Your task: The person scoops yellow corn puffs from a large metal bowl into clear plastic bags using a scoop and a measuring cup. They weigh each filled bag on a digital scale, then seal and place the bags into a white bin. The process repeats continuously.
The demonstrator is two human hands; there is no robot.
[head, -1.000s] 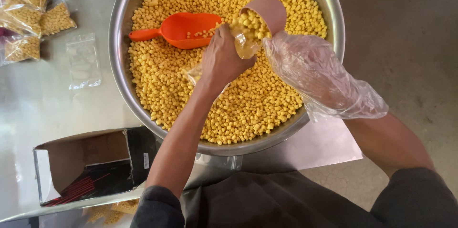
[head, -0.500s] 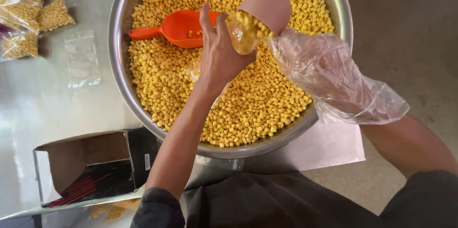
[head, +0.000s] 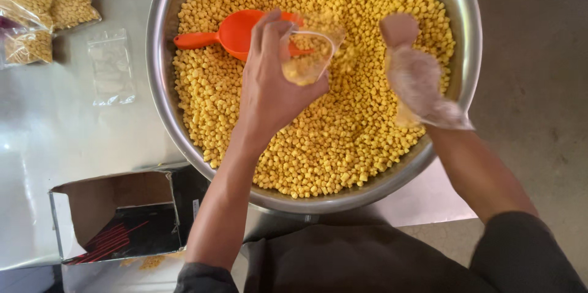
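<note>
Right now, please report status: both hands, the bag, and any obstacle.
Left hand holds small clear bag open above the bowl. Gloved right hand over the yellow snack pieces, empty. Orange scoop lies beneath the bag.

The left hand (head: 269,84) is raised, back towards the camera, fingers curled closed in a grip and thumb pressed across. Its bare forearm is stretched forward from a dark sleeve at the lower edge. The right hand (head: 413,75) is sheathed in a thin clear plastic glove, held out flat with fingers pointed forward, nothing gripped. Its forearm is angled in from the lower right.
</note>
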